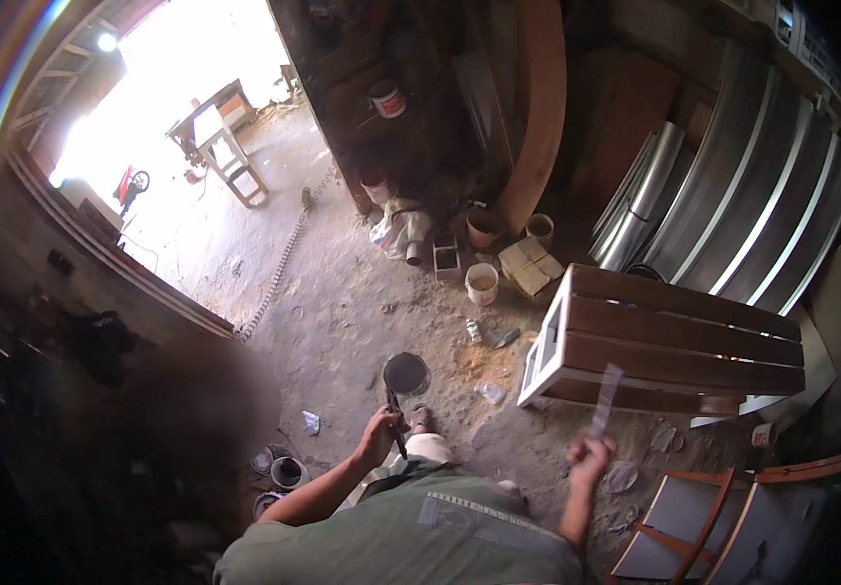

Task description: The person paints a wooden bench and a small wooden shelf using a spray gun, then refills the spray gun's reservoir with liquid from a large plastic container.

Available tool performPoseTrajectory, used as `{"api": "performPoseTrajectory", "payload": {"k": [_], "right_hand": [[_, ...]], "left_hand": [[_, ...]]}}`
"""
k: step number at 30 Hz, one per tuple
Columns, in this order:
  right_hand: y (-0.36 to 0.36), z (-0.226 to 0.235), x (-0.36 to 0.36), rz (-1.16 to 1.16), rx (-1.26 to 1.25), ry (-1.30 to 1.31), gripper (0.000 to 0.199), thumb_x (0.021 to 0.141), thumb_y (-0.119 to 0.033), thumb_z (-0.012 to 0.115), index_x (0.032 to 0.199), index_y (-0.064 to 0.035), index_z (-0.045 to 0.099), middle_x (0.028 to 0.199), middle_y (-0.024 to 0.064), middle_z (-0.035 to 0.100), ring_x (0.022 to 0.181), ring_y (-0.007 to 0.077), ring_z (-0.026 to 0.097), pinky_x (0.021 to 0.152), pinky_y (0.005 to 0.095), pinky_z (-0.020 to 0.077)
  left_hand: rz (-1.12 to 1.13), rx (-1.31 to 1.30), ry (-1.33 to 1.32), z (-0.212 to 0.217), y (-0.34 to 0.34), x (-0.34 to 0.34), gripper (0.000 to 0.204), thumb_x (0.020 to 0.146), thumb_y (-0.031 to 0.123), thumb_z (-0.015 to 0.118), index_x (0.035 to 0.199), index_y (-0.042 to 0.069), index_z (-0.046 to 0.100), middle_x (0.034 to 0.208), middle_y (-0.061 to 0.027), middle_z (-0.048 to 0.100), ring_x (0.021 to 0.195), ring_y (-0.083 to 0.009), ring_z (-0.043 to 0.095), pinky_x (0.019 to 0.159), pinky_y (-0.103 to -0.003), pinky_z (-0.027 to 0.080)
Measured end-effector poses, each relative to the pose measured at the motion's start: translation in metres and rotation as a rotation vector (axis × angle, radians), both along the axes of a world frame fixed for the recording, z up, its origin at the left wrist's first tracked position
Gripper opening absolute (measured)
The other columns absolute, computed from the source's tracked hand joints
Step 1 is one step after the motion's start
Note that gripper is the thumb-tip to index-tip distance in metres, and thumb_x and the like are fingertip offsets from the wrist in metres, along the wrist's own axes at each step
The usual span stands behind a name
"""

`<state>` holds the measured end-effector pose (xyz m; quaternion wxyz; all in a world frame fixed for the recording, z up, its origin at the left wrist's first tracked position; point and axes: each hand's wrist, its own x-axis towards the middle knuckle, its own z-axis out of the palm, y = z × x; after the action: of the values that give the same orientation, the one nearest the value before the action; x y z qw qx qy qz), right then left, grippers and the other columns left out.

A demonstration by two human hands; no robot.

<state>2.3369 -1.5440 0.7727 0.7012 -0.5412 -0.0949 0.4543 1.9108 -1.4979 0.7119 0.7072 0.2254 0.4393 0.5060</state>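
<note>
My left hand (379,436) is closed around the dark handle of a round, dark pan-like vessel (406,373), held in front of my body. What lies inside the vessel is too dark to make out. Out to the right, my right hand (592,455) grips a flat, pale scraper-like blade (610,398) that points away from me. The blade's tip overlaps the near side of a bench-like piece with brown slats and a white frame (674,331); whether they touch, I cannot tell.
Buckets (482,284) and a cardboard box (531,265) stand beyond the slatted piece. Metal-edged curved panels (771,185) lean at the far right. A coiled hose (289,253) crosses the floor at left. Paint cans (289,473) sit near my left arm, and brown-framed white panels (684,512) lie lower right.
</note>
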Motion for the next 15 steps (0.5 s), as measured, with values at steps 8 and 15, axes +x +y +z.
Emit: {"api": "performPoseTrajectory", "payload": {"k": [8,15], "right_hand": [[0.243,-0.007,-0.160,0.986,-0.168,-0.278,0.030,0.103,-0.032,0.058,0.091,-0.0041,0.063,0.058,-0.0088,0.035,0.046,0.0036,0.028,0.043,0.0249,0.0219],[0.274,-0.228,-0.140,1.372,-0.820,-1.371,0.046,0.092,-0.045,0.066,0.098,-0.0005,0.074,0.089,0.0159,0.074,0.082,0.0332,0.071,0.073,0.0466,0.0533]], "left_hand": [[0.221,0.109,0.137,-0.019,0.086,-0.190,0.025,0.088,0.025,0.060,0.102,0.006,0.052,0.100,-0.0079,0.056,0.096,-0.0203,0.056,0.096,-0.042,0.041],[0.436,0.060,0.132,-0.008,0.084,-0.315,0.021,0.092,0.020,0.061,0.110,0.009,0.058,0.099,-0.0047,0.064,0.096,-0.0187,0.062,0.103,-0.052,0.044]]}}
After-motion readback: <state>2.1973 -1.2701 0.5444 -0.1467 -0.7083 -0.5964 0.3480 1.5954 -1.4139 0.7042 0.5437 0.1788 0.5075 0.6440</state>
